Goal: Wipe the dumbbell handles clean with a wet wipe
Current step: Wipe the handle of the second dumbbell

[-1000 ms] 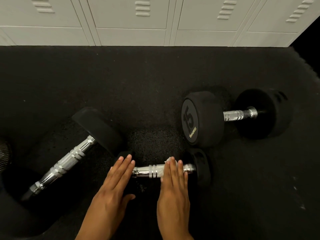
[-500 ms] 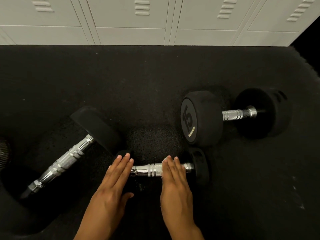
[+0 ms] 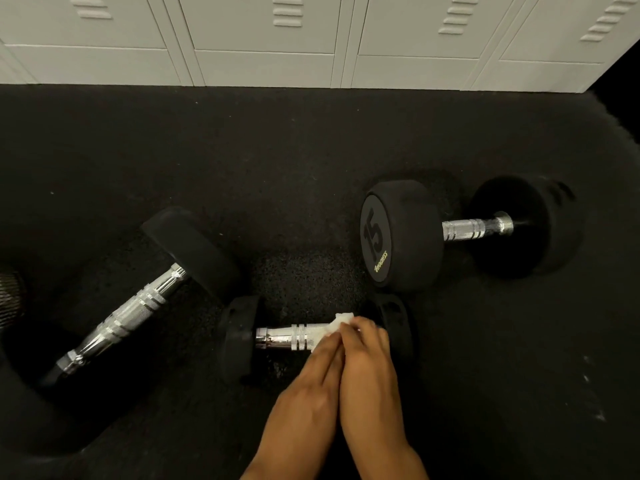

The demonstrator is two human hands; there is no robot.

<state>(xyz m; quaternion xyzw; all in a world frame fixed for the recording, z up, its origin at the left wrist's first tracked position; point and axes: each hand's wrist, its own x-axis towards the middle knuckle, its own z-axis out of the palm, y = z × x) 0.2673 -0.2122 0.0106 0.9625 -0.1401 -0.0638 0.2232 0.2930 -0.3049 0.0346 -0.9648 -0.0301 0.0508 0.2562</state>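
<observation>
Large dumbbell (image 3: 138, 303) lies angled on the floor (image 3: 311, 168) at left. Small dumbbell (image 3: 311, 336) centre; left hand (image 3: 311, 382) and right hand (image 3: 367, 368) side by side, touching, fingers on white wet wipe (image 3: 337, 323) over its handle's right end. "15" dumbbell (image 3: 467, 233) at right; lockers (image 3: 311, 36) behind.

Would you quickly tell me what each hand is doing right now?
Left hand: fingers on the wipe at the dumbbell handle; grip cannot be told.
Right hand: curled over the wipe on the handle.
</observation>
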